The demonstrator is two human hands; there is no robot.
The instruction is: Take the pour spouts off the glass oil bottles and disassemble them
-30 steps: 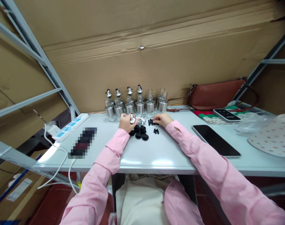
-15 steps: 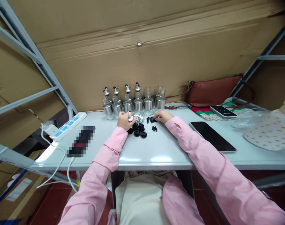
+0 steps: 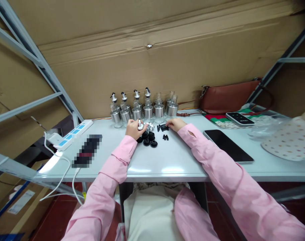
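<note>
My left hand point(image 3: 134, 129) is closed around a silver pourer top point(image 3: 140, 125), held upright between thumb and fingers. Beside those fingers lie more silver pourer parts point(image 3: 149, 127). Just in front sits a cluster of round black stoppers point(image 3: 146, 142) with ribbed rims. My right hand point(image 3: 176, 124) has its thumb and fingertips pinched together at a row of small black pieces point(image 3: 163, 127); what they grip is too small to make out. A smaller group of black pieces point(image 3: 165, 137) lies nearer to me.
Behind the hands stand several glass bottles with steel bands point(image 3: 147, 111), some topped with pourers point(image 3: 136, 93). A black tablet point(image 3: 227, 145), a brown bag point(image 3: 227, 98) and a dotted item point(image 3: 290, 139) are to the right. At left are a power strip point(image 3: 73, 135) and a blurred phone point(image 3: 87, 151).
My right hand has shifted very slightly right at the row of small black pieces. My left hand keeps the pourer top in nearly the same place.
</note>
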